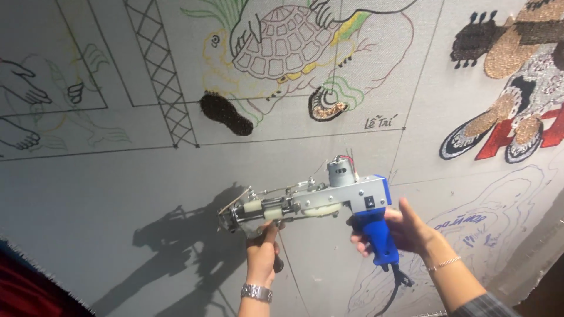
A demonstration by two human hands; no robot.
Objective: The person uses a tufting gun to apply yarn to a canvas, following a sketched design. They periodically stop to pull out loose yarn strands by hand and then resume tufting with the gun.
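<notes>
Head view of a tufting gun [317, 196] held in front of a stretched grey backing cloth [117, 194]. The gun has a blue pistol grip, a grey metal body with a small cylindrical motor on top, and a needle assembly pointing left toward the cloth; whether the tip touches the fabric cannot be told from this angle. The right hand [402, 229] is wrapped around the blue grip, thumb raised and fingers curled about the handle; a thin bracelet [445, 263] sits on that wrist above a checked sleeve. A dark power cord [399, 282] leaves the bottom of the grip and drops out of view. The left hand [262, 246] reaches up from below and closes on the dark front handle beneath the gun's forward end, fingers pressed together around it; a metal wristwatch [256, 292] circles that wrist. The gun and both hands cast a sharp shadow [188, 235] on the cloth to the lower left. Above, the cloth carries line drawings: a turtle outline [282, 41] with a patterned shell, a dark tufted foot shape [226, 113], a partly filled foot shape [326, 105], and a lattice column [158, 64]. At upper right lies a densely tufted patch [517, 76] in brown, black, white and red. A strip of red fabric [23, 293] shows at the lower left corner.
</notes>
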